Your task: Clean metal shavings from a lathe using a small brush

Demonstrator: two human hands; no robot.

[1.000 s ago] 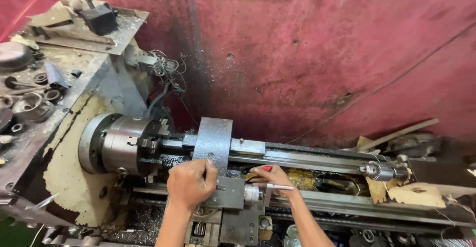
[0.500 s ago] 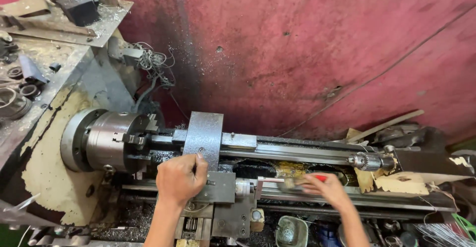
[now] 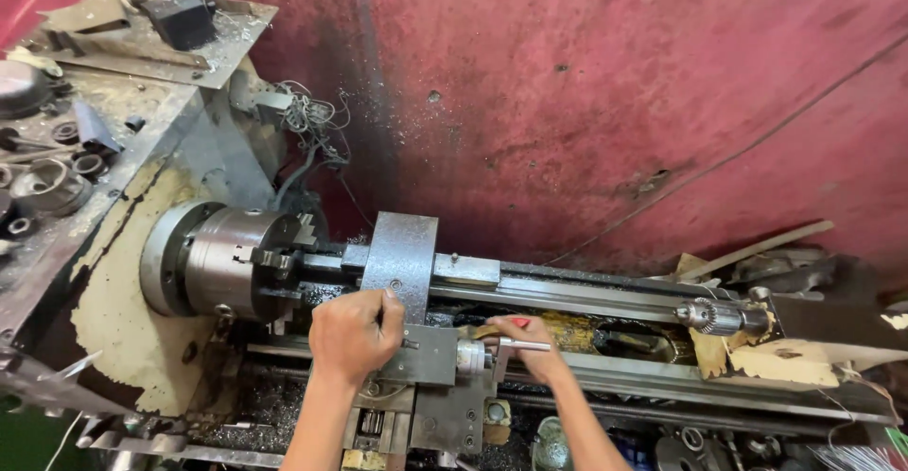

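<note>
Head view, left hand: the left hand (image 3: 355, 337) is curled into a fist over the lathe carriage (image 3: 416, 353), fingers closed on something small there, probably a handle; its shape is hidden under the knuckles.
Head view, right hand: the right hand (image 3: 530, 343) grips a red-handled tool (image 3: 519, 322) just right of the carriage, beside a thin metal crank lever (image 3: 522, 346) that sticks out to the right.
Carriage: it sits near the middle of the lathe bed (image 3: 605, 293), with a tall grey steady block (image 3: 401, 255) rising just behind it.
Chuck: the round steel chuck (image 3: 232, 261) stands to the left, close to the steady block.
Drill chuck: a small drill chuck (image 3: 711, 316) lies well to the right on the bed.
Far side: a worn red wall (image 3: 586, 93).
Far left: a cluttered headstock top (image 3: 95, 102) with metal rings and scrap.
</note>
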